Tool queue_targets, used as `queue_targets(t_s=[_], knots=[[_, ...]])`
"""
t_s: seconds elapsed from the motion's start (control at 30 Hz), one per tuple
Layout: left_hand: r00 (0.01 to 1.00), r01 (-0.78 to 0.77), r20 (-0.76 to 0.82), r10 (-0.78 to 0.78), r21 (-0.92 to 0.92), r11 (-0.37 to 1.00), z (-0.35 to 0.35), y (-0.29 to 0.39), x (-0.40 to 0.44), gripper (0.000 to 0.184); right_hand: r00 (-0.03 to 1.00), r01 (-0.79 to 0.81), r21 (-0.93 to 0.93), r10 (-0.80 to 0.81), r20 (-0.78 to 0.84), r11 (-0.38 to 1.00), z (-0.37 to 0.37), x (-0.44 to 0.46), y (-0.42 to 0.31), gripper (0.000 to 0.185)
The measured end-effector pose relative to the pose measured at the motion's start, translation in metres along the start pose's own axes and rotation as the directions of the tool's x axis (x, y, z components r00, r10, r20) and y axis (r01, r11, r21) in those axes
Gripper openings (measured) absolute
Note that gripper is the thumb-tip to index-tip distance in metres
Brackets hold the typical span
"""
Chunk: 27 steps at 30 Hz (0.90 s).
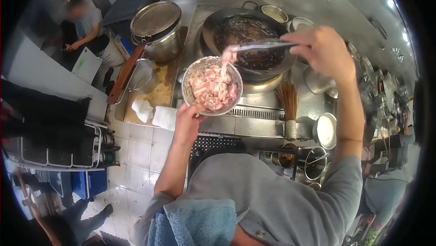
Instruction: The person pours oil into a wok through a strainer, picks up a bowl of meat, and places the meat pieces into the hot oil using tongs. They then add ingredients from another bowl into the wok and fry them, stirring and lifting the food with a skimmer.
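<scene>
My left hand grips the rim of a metal bowl at its lower left side. Pale pink raw meat fills much of the bowl. My right hand is closed on the handle of a metal utensil, which looks like tongs, blurred by motion. At the utensil's far end hangs a strip of meat, stretching down to the meat in the bowl. Behind the bowl sits a large dark wok with oily, browned residue inside.
A lidded pot stands at the back left, near a wooden-handled strainer and white cloths. A bamboo brush and a white-filled bowl are on the right. One person sits at the far left.
</scene>
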<state>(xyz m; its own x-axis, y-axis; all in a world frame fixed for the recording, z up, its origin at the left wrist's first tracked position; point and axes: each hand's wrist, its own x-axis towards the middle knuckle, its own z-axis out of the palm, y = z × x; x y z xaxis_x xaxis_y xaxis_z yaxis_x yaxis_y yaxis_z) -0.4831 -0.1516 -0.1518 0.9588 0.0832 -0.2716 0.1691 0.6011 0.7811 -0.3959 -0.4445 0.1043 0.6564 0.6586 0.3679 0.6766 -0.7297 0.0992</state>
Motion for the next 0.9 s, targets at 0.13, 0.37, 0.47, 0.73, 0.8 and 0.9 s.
queue_targets(t_s=[0.13,0.37,0.47,0.73,0.8,0.9], knots=[[1.000,-0.006,-0.013,0.006,0.000,1.000,0.002,-0.002,0.004,0.034,0.982,-0.110,0.090,0.122,-0.145,0.990,-0.030,-0.001,0.017,0.026],[0.998,0.015,-0.063,-0.019,-0.051,0.999,-0.001,-0.004,0.004,0.029,0.965,-0.251,-0.141,0.236,-0.114,0.958,0.006,0.025,0.053,0.025],[0.998,0.006,-0.065,-0.009,-0.046,0.999,-0.005,-0.005,-0.002,0.030,0.936,-0.322,-0.191,0.342,0.082,0.927,0.050,0.033,0.046,0.023],[0.991,0.033,-0.125,-0.039,-0.045,0.998,-0.019,-0.007,-0.014,0.028,0.842,-0.280,-0.228,0.352,0.409,0.933,0.158,0.045,0.064,0.024],[0.990,0.034,-0.138,-0.041,-0.051,0.998,-0.019,-0.010,-0.015,0.028,0.813,-0.298,-0.205,0.360,0.457,0.932,0.162,0.047,0.067,0.026],[0.989,0.027,-0.143,-0.032,-0.036,0.999,-0.022,-0.011,-0.017,0.026,0.826,-0.341,-0.197,0.393,0.403,0.919,0.143,0.047,0.067,0.028]])
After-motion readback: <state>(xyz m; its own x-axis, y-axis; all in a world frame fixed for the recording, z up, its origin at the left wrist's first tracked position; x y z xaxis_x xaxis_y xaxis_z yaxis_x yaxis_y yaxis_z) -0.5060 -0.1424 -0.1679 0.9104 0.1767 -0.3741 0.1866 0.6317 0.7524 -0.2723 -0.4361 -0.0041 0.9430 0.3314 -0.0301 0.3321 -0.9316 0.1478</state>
